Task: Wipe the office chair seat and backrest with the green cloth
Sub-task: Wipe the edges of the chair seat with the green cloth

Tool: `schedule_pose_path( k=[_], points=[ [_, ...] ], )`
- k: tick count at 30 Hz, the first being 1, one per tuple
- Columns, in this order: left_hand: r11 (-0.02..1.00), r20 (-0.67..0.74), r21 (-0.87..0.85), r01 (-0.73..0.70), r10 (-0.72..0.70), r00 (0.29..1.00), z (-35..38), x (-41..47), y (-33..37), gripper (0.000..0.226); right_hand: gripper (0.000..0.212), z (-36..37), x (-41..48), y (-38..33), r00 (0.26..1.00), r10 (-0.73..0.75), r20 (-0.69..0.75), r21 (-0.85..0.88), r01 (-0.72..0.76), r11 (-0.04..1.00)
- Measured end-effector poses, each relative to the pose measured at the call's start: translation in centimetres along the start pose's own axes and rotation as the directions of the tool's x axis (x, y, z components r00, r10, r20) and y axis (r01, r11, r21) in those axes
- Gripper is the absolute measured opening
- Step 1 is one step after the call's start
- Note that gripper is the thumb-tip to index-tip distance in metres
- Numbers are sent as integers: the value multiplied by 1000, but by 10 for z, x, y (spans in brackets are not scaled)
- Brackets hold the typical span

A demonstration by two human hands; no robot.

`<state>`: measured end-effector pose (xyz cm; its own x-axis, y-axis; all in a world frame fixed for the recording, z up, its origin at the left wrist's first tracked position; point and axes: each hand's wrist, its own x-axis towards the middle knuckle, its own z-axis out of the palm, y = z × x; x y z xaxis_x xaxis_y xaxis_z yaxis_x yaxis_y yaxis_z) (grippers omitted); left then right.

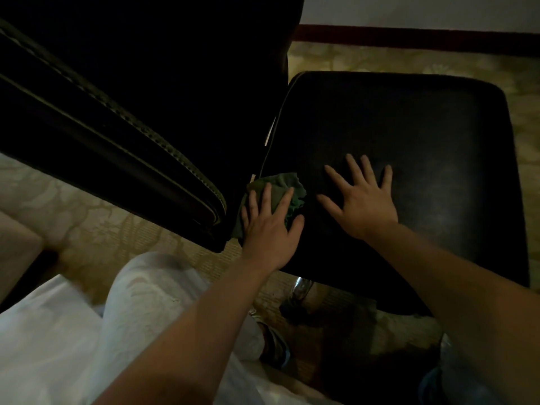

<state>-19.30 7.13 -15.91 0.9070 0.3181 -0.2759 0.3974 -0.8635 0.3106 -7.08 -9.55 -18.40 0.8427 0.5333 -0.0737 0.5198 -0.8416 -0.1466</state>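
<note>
The black leather chair seat (423, 133) fills the right half of the head view. Its dark backrest (122, 112) with stitched piping rises at the upper left. A crumpled green cloth (280, 185) lies on the seat's left edge, close to the gap below the backrest. My left hand (270, 226) presses flat on the cloth with fingers spread, covering its lower part. My right hand (362, 197) rests flat on the bare seat just right of the cloth, fingers apart, holding nothing.
A patterned beige carpet (96, 217) lies under the chair. A dark red skirting board (409, 39) runs along the far wall. My white-trousered leg (152, 293) and a shoe (274, 346) stand near the seat's front edge, beside a chrome chair base part (302, 287).
</note>
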Motion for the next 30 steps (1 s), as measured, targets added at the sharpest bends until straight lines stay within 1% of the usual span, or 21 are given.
schedule_pose_path(
  k=[8,10,14,16,20,23,30],
  points=[
    [1000,29,-22,-11,11,1000,-9,23,0,61,72,-3,0,-1,1000,4,16,21,-5,1000],
    [999,24,-51,-18,19,1000,-9,18,-2,61,72,-2,0,0,1000,-3,24,21,2,1000],
    [992,-28,-104,-75,72,997,-1,-5,-9,61,71,0,0,6,999,-25,21,11,25,1000],
    [990,-24,-114,-78,76,997,5,-14,-11,61,70,-1,0,9,999,-44,26,9,43,999],
    [994,-26,-82,-66,64,998,6,-7,-8,62,71,0,1,11,998,-62,25,17,62,998],
    [996,-10,-66,-54,54,999,-1,6,-6,61,73,2,3,9,997,-69,20,-13,69,998],
    [998,5,-43,-41,42,999,-9,34,-1,63,74,4,4,4,999,-44,-7,-29,44,999]
  ],
)
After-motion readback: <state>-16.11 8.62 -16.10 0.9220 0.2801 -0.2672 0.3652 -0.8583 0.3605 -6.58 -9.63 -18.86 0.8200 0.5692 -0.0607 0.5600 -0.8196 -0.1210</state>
